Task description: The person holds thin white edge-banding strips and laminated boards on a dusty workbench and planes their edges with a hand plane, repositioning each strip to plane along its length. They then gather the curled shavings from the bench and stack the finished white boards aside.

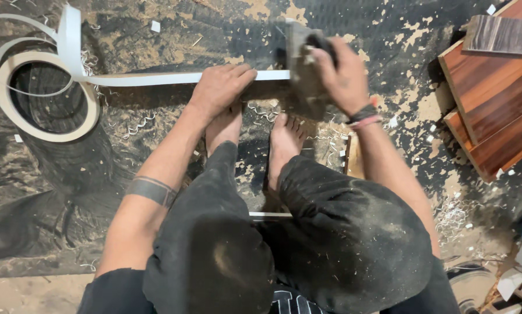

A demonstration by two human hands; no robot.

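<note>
Floor [156, 23]: dark, worn surface with pale bare patches, strewn with curled shavings and small white chips, carrying everything listed here. Person: seated, seen from above, in dark dust-flecked trousers, both bare feet planted forward under the work. Stacked boards [494, 99]: reddish-brown wood-grain panels, lying at the right edge of the view, well apart from the hands; a darker striped piece rests on top of them at the upper right. Coil of white edge banding [5, 110]: a loose roll lying flat at the left, one strand leading up and over, then running rightward as a straight strip. White strip [150, 78]: stretched level from the coil toward the middle, passing under the left hand and on to the block at the right. Narrow workpiece [267, 90]: a dark edge lying under the strip between the two hands, probably a thin panel stood on edge, though shadow makes that hard to confirm. Block tool [300, 64]: a greyish, dusty block set over the end of the strip. Right hand [339, 72]: fingers curled closed around the block's top, gripping it; a wristband sits at the wrist. Left hand [220, 87]: palm down, fingers extended and flat, pressing the strip against the workpiece, gripping nothing.
</note>
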